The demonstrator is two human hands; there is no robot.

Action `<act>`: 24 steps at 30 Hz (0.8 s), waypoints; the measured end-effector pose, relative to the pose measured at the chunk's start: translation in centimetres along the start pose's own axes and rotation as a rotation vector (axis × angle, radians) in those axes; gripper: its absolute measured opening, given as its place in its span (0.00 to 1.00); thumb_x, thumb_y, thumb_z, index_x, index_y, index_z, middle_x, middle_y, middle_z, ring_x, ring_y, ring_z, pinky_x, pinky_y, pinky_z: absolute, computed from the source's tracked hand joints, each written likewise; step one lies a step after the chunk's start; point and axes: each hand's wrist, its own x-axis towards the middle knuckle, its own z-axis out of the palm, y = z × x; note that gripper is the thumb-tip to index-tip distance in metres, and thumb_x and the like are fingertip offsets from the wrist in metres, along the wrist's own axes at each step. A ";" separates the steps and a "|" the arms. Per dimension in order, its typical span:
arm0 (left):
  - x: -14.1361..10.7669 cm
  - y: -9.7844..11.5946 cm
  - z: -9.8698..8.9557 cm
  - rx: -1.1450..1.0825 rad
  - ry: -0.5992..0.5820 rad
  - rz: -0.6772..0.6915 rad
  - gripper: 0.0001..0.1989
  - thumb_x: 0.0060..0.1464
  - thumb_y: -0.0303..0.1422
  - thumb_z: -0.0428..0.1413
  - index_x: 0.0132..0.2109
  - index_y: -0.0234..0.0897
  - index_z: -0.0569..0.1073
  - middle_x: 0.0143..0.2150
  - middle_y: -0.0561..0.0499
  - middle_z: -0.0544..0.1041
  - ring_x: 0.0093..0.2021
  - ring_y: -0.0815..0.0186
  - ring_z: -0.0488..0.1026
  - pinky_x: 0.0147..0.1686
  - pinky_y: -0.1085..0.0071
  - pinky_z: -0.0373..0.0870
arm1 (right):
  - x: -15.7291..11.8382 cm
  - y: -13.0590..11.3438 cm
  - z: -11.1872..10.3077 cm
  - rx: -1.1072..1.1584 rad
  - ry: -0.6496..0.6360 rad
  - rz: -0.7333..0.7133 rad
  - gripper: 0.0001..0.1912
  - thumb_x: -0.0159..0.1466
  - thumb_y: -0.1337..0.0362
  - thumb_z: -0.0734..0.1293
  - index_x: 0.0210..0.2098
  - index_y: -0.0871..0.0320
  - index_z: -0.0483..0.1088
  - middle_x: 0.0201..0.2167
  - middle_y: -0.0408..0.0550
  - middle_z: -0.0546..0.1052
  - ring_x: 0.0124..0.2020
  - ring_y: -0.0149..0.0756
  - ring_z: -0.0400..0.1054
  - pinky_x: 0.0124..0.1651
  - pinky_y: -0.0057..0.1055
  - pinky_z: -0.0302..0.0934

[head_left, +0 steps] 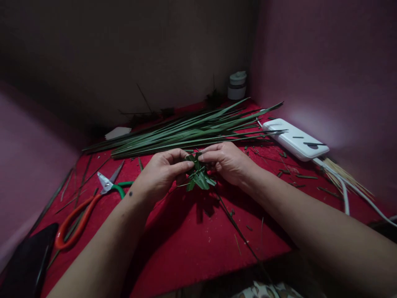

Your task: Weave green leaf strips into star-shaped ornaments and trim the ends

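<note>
While you hold the small, star-like piece of folded green leaf strips (201, 180) just above the middle of the red-covered bench (180, 260), your left hand (158, 171) pinches its left side between thumb and fingers, and your right hand (228, 161) grips its upper right side the same way. Several pointed folds are already formed and spread at the bottom, yet the top between your fingertips looks unsettled, with thin ends sticking out; whether the centre is locked cannot be told. Beyond your hands, a bundle of long, narrow green leaves (186, 130) lies in full lengths, apparently unworked. The scissors with one orange and one green handle (106, 186) rest open on the left, untouched, and short dark leaf scraps (306, 177) lie on the right, near the white rounded rectangular device (294, 140).
</note>
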 end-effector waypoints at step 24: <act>-0.5 0.1 0.8 0.223 0.110 0.004 0.07 0.42 0.32 0.60 0.27 0.35 0.69 0.18 0.57 0.66 0.17 0.75 0.60 0.17 0.78 0.54 | -0.6 -0.5 0.6 -0.267 0.115 -0.036 0.06 0.46 0.73 0.67 0.24 0.62 0.75 0.19 0.44 0.74 0.20 0.28 0.64 0.24 0.26 0.58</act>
